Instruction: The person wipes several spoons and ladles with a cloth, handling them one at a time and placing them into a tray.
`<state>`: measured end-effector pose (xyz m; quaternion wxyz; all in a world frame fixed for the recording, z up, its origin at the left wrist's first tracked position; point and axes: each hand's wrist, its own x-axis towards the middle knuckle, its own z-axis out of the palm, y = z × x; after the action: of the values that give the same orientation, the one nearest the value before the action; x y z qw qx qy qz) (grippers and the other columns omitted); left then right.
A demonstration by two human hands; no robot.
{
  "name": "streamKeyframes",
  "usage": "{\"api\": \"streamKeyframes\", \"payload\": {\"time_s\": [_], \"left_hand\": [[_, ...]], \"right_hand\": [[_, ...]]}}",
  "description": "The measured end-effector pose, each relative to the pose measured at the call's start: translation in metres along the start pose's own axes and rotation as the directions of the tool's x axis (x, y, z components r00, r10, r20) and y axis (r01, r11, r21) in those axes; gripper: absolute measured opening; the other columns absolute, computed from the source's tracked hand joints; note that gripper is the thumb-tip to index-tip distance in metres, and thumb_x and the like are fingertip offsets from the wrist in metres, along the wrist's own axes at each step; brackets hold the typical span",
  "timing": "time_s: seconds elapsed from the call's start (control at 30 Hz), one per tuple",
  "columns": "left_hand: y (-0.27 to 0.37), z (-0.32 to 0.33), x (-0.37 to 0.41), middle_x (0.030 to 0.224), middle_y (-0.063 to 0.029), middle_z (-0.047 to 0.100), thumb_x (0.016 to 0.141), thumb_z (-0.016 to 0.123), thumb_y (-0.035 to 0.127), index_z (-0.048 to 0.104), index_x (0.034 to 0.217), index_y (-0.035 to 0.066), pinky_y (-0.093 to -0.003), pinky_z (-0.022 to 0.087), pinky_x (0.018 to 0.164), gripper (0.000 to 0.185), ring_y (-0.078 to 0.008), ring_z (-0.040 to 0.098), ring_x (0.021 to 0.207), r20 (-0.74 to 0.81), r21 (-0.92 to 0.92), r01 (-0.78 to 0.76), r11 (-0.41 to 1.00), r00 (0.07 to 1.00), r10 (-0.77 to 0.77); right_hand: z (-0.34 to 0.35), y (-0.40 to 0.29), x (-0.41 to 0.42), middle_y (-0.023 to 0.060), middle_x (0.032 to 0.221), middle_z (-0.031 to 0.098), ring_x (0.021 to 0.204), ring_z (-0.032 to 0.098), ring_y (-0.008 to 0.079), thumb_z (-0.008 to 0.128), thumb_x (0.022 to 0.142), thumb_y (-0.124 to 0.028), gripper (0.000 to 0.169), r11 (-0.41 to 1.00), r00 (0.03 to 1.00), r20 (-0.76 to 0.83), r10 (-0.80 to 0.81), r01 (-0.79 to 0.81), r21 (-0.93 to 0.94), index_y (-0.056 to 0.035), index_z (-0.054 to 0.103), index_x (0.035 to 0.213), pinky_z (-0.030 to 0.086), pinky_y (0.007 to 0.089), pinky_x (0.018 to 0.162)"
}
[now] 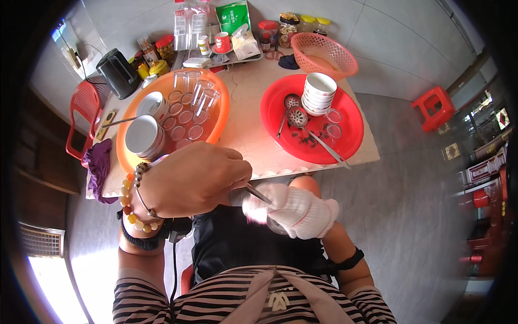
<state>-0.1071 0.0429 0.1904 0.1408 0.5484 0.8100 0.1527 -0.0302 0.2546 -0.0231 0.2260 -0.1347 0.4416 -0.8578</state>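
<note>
My left hand (198, 180), bare and wearing beaded bracelets, is closed around one end of a slim metal utensil handle (259, 194). My right hand (301, 208), in a white knitted glove with pink lines, wraps the other end and is slightly blurred. Below the glove shows a rounded, shiny edge (277, 226), perhaps the utensil's bowl; most of it is hidden. Beyond my hands, an orange basin (223, 99) holds white bowls (141, 134) and clear glasses (208, 101). To its right, a red basin (348, 141) holds stacked bowls (320, 91), slotted ladles (297, 116) and two small glasses (334, 130).
Both basins stand on a pale table (243, 121). At the back are a pink plastic colander (323, 52), jars (288, 30) and a tray (253, 54). A black appliance (117, 73) and purple cloth (98, 170) are at the left. A red stool (433, 108) stands right.
</note>
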Motion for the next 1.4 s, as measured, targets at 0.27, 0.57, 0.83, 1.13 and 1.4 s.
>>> {"api": "streamKeyframes", "payload": {"time_s": [0.27, 0.57, 0.83, 1.13, 1.4], "left_hand": [[-0.022, 0.013, -0.026, 0.086, -0.0154, 0.063, 0.092, 0.060, 0.018, 0.065, 0.104, 0.003, -0.0425, 0.047, 0.072, 0.020, -0.0349, 0.062, 0.082, -0.007, -0.126, 0.102, 0.987, 0.995, -0.104], [-0.030, 0.081, -0.056, 0.072, 0.0055, 0.043, 0.102, 0.049, 0.025, 0.053, 0.126, 0.003, -0.0175, 0.032, 0.047, 0.033, -0.0010, 0.039, 0.056, 0.335, -0.895, 0.384, 0.227, 0.914, -0.228], [-0.009, 0.144, -0.025, 0.071, -0.0005, 0.045, 0.100, 0.053, 0.028, 0.040, 0.136, -0.002, -0.0206, 0.040, 0.049, 0.049, -0.0079, 0.045, 0.052, 0.137, -0.980, 0.138, -0.146, 0.990, 0.015], [0.006, 0.139, -0.016, 0.074, 0.0017, 0.043, 0.102, 0.048, 0.021, 0.041, 0.134, -0.002, -0.0195, 0.033, 0.051, 0.040, -0.0058, 0.039, 0.055, 0.151, -0.985, 0.143, -0.094, 0.984, -0.091], [0.016, 0.137, 0.008, 0.056, 0.0029, 0.036, 0.098, 0.033, 0.064, 0.056, 0.100, 0.003, -0.0230, 0.021, 0.043, 0.065, -0.0065, 0.026, 0.044, 0.123, -0.987, 0.035, -0.159, 0.800, -0.587]], "right_hand": [[-0.004, -0.036, -0.046, 0.0028, 0.090, 0.060, 0.079, 0.059, 0.0141, 0.055, 0.093, -0.012, 0.023, 0.357, 0.968, 0.176, -0.176, 0.230, -0.906, -0.0070, 0.055, 0.115, 0.048, 0.0252, 0.069], [0.043, -0.117, -0.023, 0.0084, 0.091, 0.058, 0.091, 0.059, 0.0262, 0.071, 0.062, -0.008, 0.043, -0.253, 0.753, 0.164, -0.637, -0.003, -0.967, -0.0038, 0.059, 0.103, 0.048, 0.0332, 0.077], [0.048, -0.085, 0.013, 0.0073, 0.093, 0.059, 0.090, 0.059, 0.0224, 0.069, 0.070, -0.007, 0.034, 0.636, 0.571, -0.412, -0.710, 0.269, -0.723, -0.0035, 0.057, 0.102, 0.048, 0.0326, 0.079], [0.054, -0.083, 0.014, 0.0062, 0.095, 0.060, 0.090, 0.060, 0.0182, 0.066, 0.079, -0.007, 0.025, 0.823, 0.744, -0.387, -0.544, 0.385, -0.417, -0.0031, 0.055, 0.101, 0.048, 0.0319, 0.082], [0.067, -0.036, 0.020, 0.0058, 0.098, 0.061, 0.090, 0.060, 0.0150, 0.065, 0.086, -0.008, 0.018, 0.830, 0.865, -0.256, -0.431, 0.269, -0.489, -0.0036, 0.054, 0.100, 0.048, 0.0308, 0.084]]}}
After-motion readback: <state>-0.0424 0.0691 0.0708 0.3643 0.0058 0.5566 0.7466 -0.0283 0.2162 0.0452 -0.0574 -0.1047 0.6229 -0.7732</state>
